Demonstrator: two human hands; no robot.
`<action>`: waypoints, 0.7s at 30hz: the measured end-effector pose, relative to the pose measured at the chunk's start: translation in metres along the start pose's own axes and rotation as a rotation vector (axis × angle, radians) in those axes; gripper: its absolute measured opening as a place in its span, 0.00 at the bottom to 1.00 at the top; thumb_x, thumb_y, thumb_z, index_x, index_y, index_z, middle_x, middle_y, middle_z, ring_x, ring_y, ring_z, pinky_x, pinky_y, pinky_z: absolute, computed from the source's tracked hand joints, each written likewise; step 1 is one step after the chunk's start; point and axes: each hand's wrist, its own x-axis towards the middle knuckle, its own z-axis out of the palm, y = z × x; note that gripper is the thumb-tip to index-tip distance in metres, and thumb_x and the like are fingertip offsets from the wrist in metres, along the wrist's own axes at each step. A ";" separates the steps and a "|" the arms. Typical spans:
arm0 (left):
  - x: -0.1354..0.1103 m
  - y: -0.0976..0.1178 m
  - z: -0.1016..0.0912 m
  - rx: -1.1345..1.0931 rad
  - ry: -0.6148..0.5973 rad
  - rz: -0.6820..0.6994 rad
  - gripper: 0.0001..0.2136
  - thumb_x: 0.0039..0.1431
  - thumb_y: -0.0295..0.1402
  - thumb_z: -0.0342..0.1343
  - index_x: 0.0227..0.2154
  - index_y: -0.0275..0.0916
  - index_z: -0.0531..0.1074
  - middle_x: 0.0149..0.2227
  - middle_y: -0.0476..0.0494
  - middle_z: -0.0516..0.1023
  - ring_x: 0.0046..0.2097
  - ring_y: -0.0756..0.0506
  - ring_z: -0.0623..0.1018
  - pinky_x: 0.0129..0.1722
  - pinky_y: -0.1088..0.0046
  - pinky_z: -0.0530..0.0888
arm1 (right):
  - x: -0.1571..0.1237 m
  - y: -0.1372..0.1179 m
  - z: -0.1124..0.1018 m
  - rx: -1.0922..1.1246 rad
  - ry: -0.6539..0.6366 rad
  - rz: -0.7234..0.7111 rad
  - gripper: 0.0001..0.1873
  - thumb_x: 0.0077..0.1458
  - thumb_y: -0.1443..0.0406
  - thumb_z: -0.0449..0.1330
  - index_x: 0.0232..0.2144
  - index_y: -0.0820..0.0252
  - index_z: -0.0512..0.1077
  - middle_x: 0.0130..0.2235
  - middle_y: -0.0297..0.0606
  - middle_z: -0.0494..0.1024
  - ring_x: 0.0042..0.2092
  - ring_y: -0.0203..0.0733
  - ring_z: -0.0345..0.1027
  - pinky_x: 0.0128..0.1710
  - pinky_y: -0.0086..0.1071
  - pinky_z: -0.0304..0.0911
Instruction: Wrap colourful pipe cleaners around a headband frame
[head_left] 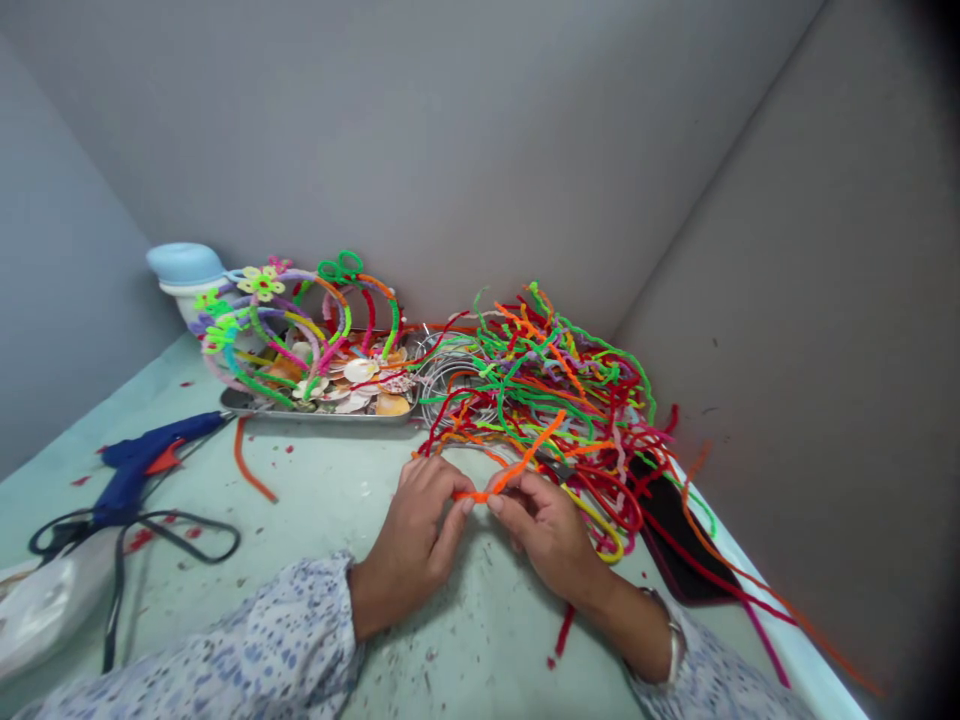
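One orange pipe cleaner [517, 472] is held over the green worktop [322, 520], between the left hand [412, 535] and the right hand [544, 530]. The grip of each hand is pressed together, and the same piece is pinched by both, with the fingertips almost touching. A bend is made best when the fingers are kept close to the spot and the fuzzy stem is pulled gently, not yanked. A big, messy pile of pipe cleaners [555, 385] is heaped just behind the hands. A metal tray [315, 416] with shells [394, 405] is set farther back, and a blue glue gun [142, 465] is laid to the left.
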 end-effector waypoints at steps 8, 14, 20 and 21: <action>0.000 0.001 0.000 0.016 0.003 -0.003 0.05 0.64 0.29 0.45 0.35 0.39 0.66 0.35 0.44 0.69 0.40 0.44 0.67 0.43 0.63 0.62 | -0.001 0.002 0.001 0.023 -0.015 -0.032 0.11 0.61 0.57 0.53 0.33 0.58 0.67 0.25 0.29 0.65 0.24 0.33 0.60 0.24 0.26 0.59; 0.000 0.003 0.001 0.023 -0.014 0.015 0.06 0.64 0.29 0.44 0.35 0.39 0.66 0.35 0.44 0.70 0.40 0.44 0.67 0.43 0.62 0.62 | -0.001 0.001 -0.001 0.002 -0.042 0.040 0.14 0.63 0.58 0.51 0.28 0.59 0.65 0.21 0.27 0.64 0.23 0.31 0.57 0.26 0.26 0.56; 0.001 0.000 0.001 0.020 -0.006 0.016 0.06 0.64 0.29 0.45 0.35 0.39 0.66 0.35 0.44 0.69 0.40 0.44 0.67 0.44 0.62 0.61 | -0.001 0.001 0.000 0.059 -0.061 0.070 0.14 0.63 0.58 0.51 0.28 0.58 0.65 0.20 0.26 0.63 0.23 0.31 0.56 0.25 0.26 0.55; 0.000 -0.001 0.001 0.017 -0.004 0.011 0.06 0.64 0.29 0.45 0.35 0.39 0.66 0.35 0.44 0.69 0.40 0.44 0.67 0.43 0.63 0.61 | -0.001 0.002 0.001 0.065 -0.051 0.068 0.13 0.63 0.58 0.51 0.29 0.58 0.65 0.20 0.26 0.63 0.23 0.31 0.56 0.25 0.26 0.55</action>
